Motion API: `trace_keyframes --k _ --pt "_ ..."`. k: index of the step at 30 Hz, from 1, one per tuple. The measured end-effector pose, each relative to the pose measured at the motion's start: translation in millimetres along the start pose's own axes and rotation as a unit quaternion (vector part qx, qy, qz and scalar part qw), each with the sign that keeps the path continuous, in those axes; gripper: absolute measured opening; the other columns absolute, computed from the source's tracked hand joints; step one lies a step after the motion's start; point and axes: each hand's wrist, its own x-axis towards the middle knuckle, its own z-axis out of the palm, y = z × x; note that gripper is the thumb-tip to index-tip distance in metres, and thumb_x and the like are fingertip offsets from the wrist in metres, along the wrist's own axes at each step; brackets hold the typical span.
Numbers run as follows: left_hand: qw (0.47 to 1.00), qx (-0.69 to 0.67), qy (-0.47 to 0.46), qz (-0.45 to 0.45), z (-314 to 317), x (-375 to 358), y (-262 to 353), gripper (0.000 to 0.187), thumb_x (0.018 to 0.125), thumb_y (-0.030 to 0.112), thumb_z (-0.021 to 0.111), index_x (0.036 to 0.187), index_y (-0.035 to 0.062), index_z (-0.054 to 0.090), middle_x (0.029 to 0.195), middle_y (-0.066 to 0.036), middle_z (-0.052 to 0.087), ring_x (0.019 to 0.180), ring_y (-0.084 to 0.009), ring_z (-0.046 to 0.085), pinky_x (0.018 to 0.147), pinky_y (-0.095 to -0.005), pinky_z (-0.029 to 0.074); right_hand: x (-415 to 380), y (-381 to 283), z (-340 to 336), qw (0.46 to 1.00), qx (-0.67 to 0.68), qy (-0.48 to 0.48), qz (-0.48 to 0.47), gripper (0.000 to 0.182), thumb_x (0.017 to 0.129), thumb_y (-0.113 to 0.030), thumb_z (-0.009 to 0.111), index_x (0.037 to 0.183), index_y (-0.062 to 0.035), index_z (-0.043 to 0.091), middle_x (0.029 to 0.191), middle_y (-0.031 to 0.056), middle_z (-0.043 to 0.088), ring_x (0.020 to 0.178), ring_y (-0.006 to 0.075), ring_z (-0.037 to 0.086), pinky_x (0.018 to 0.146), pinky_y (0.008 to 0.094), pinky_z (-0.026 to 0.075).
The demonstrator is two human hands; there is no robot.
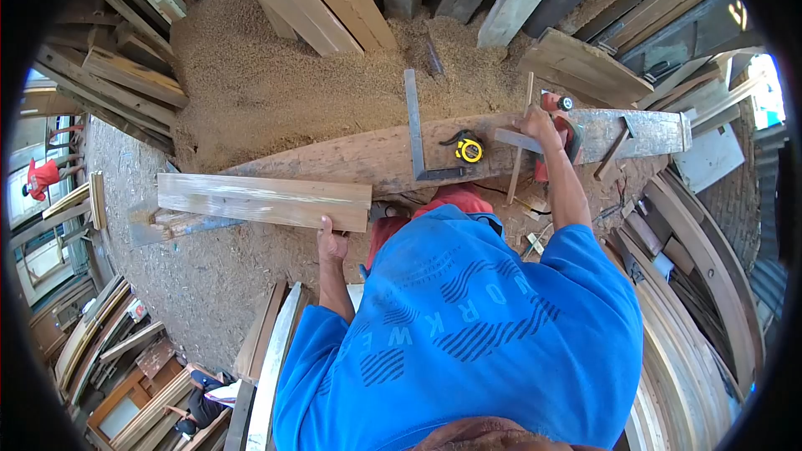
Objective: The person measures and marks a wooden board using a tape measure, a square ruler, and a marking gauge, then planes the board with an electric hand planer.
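Observation:
My left hand (332, 242) grips the near edge of a long wooden board (267, 199), thumb on top and the other fingers hidden beneath. The board lies along the left part of a worn wooden bench beam (334, 157). On the right, my right hand (539, 127) has its fingers closed at a cross-shaped wooden piece (520, 140), a thin stick crossed by a short pale strip. A red power tool (565, 135) stands right beside that hand. Between my hands lie a metal square (415, 129) and a yellow-and-black tape measure (469, 149).
A sliding bevel (615, 149) rests on the beam's right part. Sawdust (276, 75) covers the ground beyond the beam. Upright planks (334, 0) lean at the back. Pliers (620, 192) lie at the right. Stacked timber (668, 342) stands nearby. Two other people are farther left.

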Motion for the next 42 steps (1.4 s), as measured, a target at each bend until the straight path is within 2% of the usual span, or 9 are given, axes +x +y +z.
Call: trace_keyframes --k 4,7,10,20,24,31,34,39,42 --pt "1.0 0.003 0.012 -0.001 1.3 -1.5 1.0 0.074 0.085 0.045 0.079 0.144 0.0171 0.045 0.14 -0.006 0.053 0.128 -0.0308 0.05 0.102 -0.0565 0.044 -5.0 -2.8 18.7 0.995 -0.042 0.091 -0.001 0.038 0.081 -0.032 0.075 0.096 0.0021 0.07 0.088 0.0247 0.072 0.092 0.0392 0.071 0.082 0.0461 0.055" --pt "1.0 -0.005 0.019 -0.002 4.8 -3.1 1.2 0.073 0.085 0.044 0.079 0.144 0.017 0.045 0.14 -0.005 0.053 0.128 -0.0306 0.05 0.103 -0.0568 0.044 -0.9 0.5 13.6 0.981 0.163 -0.107 0.017 0.042 0.082 -0.036 0.074 0.099 0.0022 0.068 0.087 0.0254 0.071 0.091 0.041 0.071 0.082 0.048 0.055" --pt "1.0 -0.023 0.011 0.01 12.1 -7.1 3.1 0.07 0.086 0.039 0.079 0.143 0.0164 0.045 0.139 -0.005 0.054 0.127 -0.0298 0.051 0.104 -0.0551 0.044 15.0 20.3 53.2 0.995 0.095 0.008 -0.004 0.046 0.084 -0.042 0.072 0.099 0.002 0.068 0.085 0.0254 0.071 0.089 0.0419 0.07 0.08 0.0493 0.055" --pt "0.994 -0.078 0.008 0.076 9.5 4.1 -4.6 0.062 0.089 0.024 0.078 0.142 0.0118 0.047 0.135 -0.006 0.058 0.126 -0.0276 0.055 0.108 -0.0495 0.045 -29.1 -28.0 16.8 0.981 -0.056 0.182 0.025 0.057 0.091 -0.047 0.062 0.108 0.0074 0.061 0.103 0.0307 0.068 0.101 0.0447 0.066 0.088 0.0529 0.052" --pt "0.993 -0.086 0.003 0.082 11.3 1.8 -5.9 0.062 0.088 0.024 0.079 0.141 0.0126 0.048 0.135 -0.005 0.058 0.124 -0.0261 0.055 0.106 -0.0478 0.047 -38.6 -22.7 19.0 0.997 0.03 0.071 0.023 0.045 0.095 -0.04 0.059 0.111 0.0019 0.061 0.105 0.0323 0.066 0.103 0.0459 0.065 0.089 0.0538 0.051" --pt "0.994 -0.072 -0.011 0.082 11.7 1.3 -4.0 0.066 0.086 0.027 0.081 0.141 0.0146 0.048 0.134 -0.004 0.058 0.123 -0.0255 0.056 0.104 -0.047 0.048 20.2 -1.8 53.0 0.99 0.125 0.054 -0.021 0.039 0.097 -0.036 0.056 0.104 0.0012 0.065 0.103 0.0296 0.067 0.102 0.0471 0.063 0.089 0.052 0.05" --pt "0.995 -0.065 -0.004 0.074 12.0 -1.1 -2.0 0.066 0.085 0.027 0.082 0.14 0.014 0.048 0.133 -0.005 0.058 0.122 -0.0258 0.056 0.102 -0.0465 0.049 23.0 -0.9 53.8 0.992 0.036 0.1 -0.062 0.041 0.098 -0.036 0.055 0.107 0.0024 0.063 0.111 0.0286 0.065 0.106 0.0437 0.063 0.09 0.0505 0.051" --pt "0.994 -0.076 0.014 0.08 19.0 -5.9 -0.9 0.064 0.086 0.024 0.081 0.139 0.0108 0.048 0.131 -0.007 0.059 0.12 -0.028 0.058 0.101 -0.0486 0.049 -54.5 -77.1 -7.3 0.984 -0.081 0.155 0.023 0.052 0.094 -0.037 0.059 0.128 0.0026 0.054 0.124 0.0319 0.06 0.116 0.047 0.057 0.098 0.0536 0.046" --pt "0.988 -0.106 0.015 0.108 24.5 -3.3 -3.8 0.059 0.089 0.021 0.078 0.138 0.009 0.049 0.129 -0.009 0.06 0.119 -0.0279 0.058 0.102 -0.0489 0.049 -52.1 -74.3 20.1 0.966 -0.107 0.18 -0.148 0.07 0.09 -0.036 0.064 0.145 0.0006 0.04 0.137 0.03 0.053 0.124 0.0482 0.052 0.101 0.0562 0.044"
